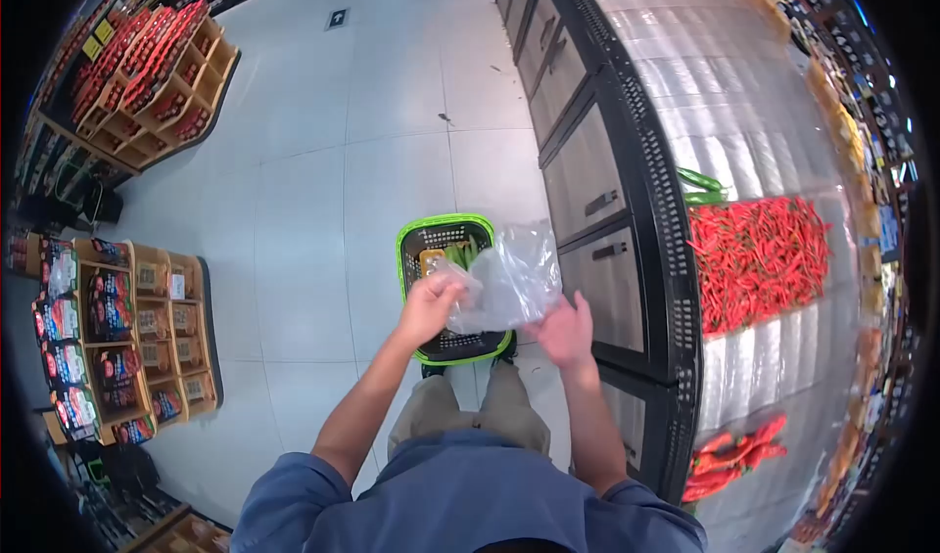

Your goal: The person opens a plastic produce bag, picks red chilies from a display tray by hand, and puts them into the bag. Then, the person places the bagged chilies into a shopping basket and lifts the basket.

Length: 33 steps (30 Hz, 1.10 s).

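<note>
A clear plastic bag (524, 274) is spread out in front of me, puffed and crinkled, over the right part of a shopping basket. My left hand (431, 306) is closed on the bag's left end, its fingers bunched together. At the bag's lower right edge, my right hand (565, 333) touches the film with its fingers apart; some fingertips are hard to make out. Below, the black basket with a bright green rim (446, 220) stands on the floor by my feet. Inside it, long green vegetables (462, 252) and a yellow item (428, 259) show partly behind the bag and left hand.
To my right runs a dark display counter (607, 250) with red chili peppers (759, 259), green peppers (702, 186) and larger red peppers (736, 460). On the left stand wooden shelves with packaged goods (108, 328) and red-topped jars (147, 59). Pale floor tiles (304, 201) lie between.
</note>
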Each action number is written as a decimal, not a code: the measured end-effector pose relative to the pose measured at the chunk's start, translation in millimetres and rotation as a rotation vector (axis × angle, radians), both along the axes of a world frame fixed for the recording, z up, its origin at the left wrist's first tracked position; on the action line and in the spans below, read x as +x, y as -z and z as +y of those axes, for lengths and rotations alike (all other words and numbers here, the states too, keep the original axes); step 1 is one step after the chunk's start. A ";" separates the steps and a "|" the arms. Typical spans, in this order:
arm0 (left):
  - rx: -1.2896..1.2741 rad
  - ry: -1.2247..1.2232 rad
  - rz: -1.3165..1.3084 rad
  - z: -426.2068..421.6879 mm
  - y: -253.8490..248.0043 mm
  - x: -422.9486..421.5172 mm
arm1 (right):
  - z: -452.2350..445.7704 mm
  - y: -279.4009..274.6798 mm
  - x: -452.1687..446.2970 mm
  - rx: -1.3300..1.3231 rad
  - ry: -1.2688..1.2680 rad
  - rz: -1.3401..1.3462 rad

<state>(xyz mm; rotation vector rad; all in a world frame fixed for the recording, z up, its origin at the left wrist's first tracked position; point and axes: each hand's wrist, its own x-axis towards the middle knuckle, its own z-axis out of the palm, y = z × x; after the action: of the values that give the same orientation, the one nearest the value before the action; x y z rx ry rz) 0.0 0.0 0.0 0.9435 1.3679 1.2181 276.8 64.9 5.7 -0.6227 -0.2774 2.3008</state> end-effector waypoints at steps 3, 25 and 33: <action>0.004 -0.004 -0.091 -71.0 -71.0 -4.7 | -77.4 -88.1 10.0 0.097 -0.043 -0.245; -0.121 -0.028 -0.906 -24.5 -159.4 178.0 | -203.0 -150.7 199.8 0.340 0.975 -0.646; -0.042 0.477 -0.522 -9.2 -163.2 301.8 | -211.2 -143.5 360.0 0.294 1.125 -0.623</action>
<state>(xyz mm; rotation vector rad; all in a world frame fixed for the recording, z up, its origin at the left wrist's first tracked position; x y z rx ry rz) 301.8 -9.2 163.2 0.7874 0.7006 0.9684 636.8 -146.4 149.2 -0.9961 -0.4046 0.9419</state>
